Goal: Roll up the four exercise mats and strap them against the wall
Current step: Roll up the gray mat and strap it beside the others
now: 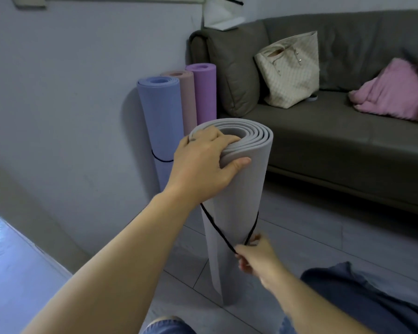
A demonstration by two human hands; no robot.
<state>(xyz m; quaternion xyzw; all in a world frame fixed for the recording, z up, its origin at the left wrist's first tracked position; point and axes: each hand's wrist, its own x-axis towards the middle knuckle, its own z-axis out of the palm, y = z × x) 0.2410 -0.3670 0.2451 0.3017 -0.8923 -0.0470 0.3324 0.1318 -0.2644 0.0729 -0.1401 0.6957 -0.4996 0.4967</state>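
Grey mat [241, 189] x1 | L-hand [200, 162] top | R-hand [256, 256] cord [217, 230] | wall mats [162, 112] x3

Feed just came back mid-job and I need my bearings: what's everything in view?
grey mat: 1, grey, upright on floor, centre
cord: 1, black, looped round grey mat
blue mat: 1, blue, upright against wall
band: 1, black, round blue mat
tan mat: 1, tan, between blue and purple mats
purple mat: 1, purple, beside sofa
sofa: 1, grey-brown, right
tote: 1, cream, on sofa
cloth: 1, pink, on sofa
bag: 1, white, above sofa arm
left hand: grips grey mat's top
right hand: pinches cord
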